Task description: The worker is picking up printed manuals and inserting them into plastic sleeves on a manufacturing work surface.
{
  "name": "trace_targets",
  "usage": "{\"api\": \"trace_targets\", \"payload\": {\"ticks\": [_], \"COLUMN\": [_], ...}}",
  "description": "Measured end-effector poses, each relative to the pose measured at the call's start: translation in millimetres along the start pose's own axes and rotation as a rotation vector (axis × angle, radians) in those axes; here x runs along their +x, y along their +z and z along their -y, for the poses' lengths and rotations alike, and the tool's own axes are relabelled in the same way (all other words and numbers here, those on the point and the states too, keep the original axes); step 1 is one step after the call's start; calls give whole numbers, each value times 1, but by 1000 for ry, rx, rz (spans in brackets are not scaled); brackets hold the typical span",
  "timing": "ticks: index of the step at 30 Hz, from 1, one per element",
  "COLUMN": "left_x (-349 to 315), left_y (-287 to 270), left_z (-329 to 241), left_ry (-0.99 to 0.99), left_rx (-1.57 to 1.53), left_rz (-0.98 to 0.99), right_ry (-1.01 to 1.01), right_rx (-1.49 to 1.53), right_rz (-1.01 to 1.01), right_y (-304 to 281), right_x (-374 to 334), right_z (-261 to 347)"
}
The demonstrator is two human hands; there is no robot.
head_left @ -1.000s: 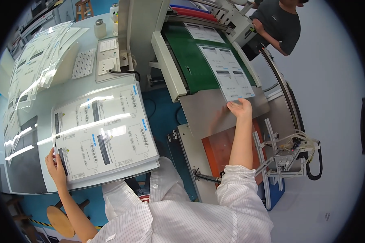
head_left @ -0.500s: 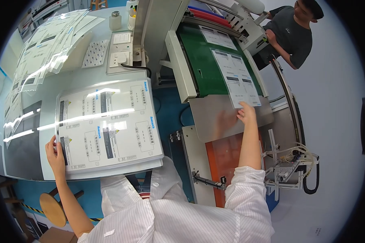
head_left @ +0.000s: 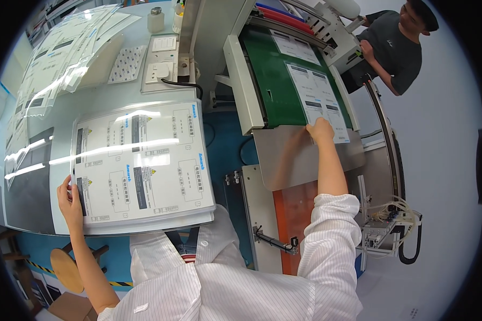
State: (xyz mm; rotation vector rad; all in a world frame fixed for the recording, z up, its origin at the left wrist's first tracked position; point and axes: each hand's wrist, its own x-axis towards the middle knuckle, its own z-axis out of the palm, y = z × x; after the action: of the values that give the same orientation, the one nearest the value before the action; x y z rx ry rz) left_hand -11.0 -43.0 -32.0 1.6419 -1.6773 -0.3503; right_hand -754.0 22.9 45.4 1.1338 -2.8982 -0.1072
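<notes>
On the right, my right hand [head_left: 321,131] is closed at the lower left edge of a white printed sheet [head_left: 320,93], with its fingertips bent over that edge. The sheet lies partly on a green conveyor belt [head_left: 268,96] and partly on a metal plate [head_left: 284,155]. Over on the left, my left hand [head_left: 69,202] rests against the left edge of a stack of clear-covered printed sheets [head_left: 139,166]. Its fingers are loosely bent and a little apart, gripping nothing that I can see.
A second printed sheet [head_left: 296,47] lies farther up the belt. More glossy sheets [head_left: 53,59] fan out at the table's far left. A power socket strip [head_left: 160,61] and a bottle [head_left: 156,20] stand behind the stack. Another person [head_left: 393,48] stands beyond the machine.
My right hand has shifted from the sheet's near end to its lower left edge, and its fingers have curled in. My left hand stays by the stack.
</notes>
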Motion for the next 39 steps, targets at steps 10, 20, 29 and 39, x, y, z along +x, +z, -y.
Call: {"api": "trace_targets", "payload": {"ticks": [10, 20, 29, 39], "left_x": [1, 1, 1, -2], "left_y": [-1, -5, -3, -15], "left_z": [-18, -24, -22, -41], "left_ry": [-46, -36, -9, 355], "left_rx": [-26, -9, -6, 55], "left_rz": [-6, 1, -12, -220], "right_ry": [-194, -233, -374, -1178], "right_rx": [-107, -228, -172, 311], "right_rz": [4, -273, -342, -706], "right_y": [29, 38, -63, -90], "right_x": [27, -7, -82, -258], "right_z": [2, -27, 10, 114]}}
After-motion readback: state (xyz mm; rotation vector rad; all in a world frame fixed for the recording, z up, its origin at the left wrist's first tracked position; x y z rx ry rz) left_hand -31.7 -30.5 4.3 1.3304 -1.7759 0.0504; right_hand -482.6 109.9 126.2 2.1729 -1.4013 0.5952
